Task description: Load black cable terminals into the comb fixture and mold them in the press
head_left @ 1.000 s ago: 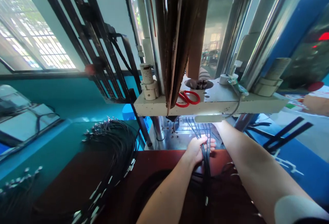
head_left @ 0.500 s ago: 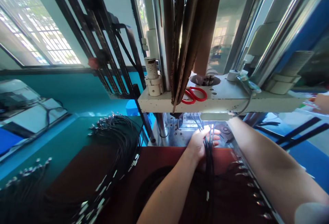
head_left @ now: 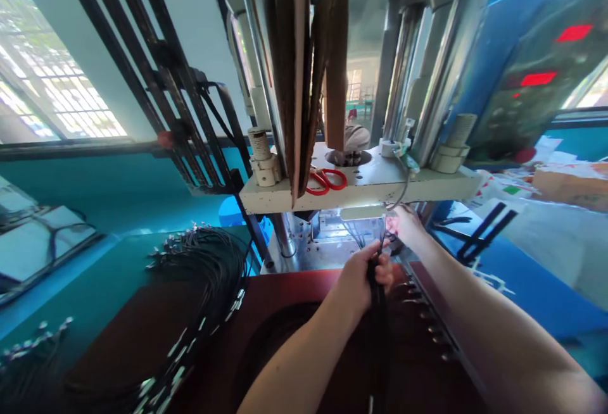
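My left hand [head_left: 363,273] is wrapped round a bundle of black cables [head_left: 379,319] in front of the press. The thin cable ends fan upward from the fist toward the lit gap under the press plate. My right hand [head_left: 403,224] reaches under the right part of that plate, close to the cable ends. Its fingers look curled, but glare and the plate's edge hide what they hold, if anything. Both hands are just above the metal press bed [head_left: 327,250].
Red-handled scissors [head_left: 327,181] lie on the cream press plate [head_left: 365,195]. More black cables [head_left: 211,262] with metal ends lie on the left. Black bars [head_left: 489,230] stick out over a blue surface at right. A lit control panel [head_left: 541,78] stands beyond.
The view has swung to the right. My left hand has tightened round the cables and come lower, nearer to me. My right hand, hidden behind the plate earlier, now shows beside the cable ends.
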The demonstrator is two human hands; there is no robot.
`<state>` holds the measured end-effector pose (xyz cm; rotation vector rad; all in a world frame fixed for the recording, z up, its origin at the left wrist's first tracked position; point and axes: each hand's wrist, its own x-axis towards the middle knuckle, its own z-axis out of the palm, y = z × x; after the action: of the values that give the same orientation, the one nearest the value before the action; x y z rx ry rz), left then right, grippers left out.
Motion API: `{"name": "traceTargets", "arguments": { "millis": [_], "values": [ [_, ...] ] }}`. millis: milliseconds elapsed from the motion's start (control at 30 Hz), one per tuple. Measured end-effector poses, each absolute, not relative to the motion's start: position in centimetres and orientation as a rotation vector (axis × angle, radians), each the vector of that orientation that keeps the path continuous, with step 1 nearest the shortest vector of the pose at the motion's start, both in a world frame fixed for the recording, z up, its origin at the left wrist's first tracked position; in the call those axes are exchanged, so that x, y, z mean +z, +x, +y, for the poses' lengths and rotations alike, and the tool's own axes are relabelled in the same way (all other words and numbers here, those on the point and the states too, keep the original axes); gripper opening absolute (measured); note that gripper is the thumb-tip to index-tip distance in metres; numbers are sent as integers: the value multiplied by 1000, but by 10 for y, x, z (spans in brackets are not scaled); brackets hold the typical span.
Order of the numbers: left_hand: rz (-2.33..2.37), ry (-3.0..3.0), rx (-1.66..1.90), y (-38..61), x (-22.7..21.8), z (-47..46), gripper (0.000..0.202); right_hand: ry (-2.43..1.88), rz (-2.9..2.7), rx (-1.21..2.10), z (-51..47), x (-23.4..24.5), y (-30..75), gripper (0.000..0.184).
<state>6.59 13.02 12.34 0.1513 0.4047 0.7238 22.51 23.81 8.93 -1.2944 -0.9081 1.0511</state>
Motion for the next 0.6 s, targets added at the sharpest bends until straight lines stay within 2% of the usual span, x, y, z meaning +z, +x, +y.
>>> {"name": "traceTargets", "arguments": {
  "millis": [167, 367, 433, 600],
  "values": [
    [437, 268, 647, 68, 114, 85, 33, -1242, -805, 1049, 193, 80, 233, 9],
    [407, 523, 517, 55, 107, -4, 20, -1269, -706, 942, 144, 74, 251, 11],
    [347, 625, 468, 48, 107, -33, 24, -1299, -703, 896, 126, 73, 267, 11],
    [494, 672, 659, 0, 136, -54, 21, -1439, -783, 741, 65, 71, 310, 17]
  ]
}}
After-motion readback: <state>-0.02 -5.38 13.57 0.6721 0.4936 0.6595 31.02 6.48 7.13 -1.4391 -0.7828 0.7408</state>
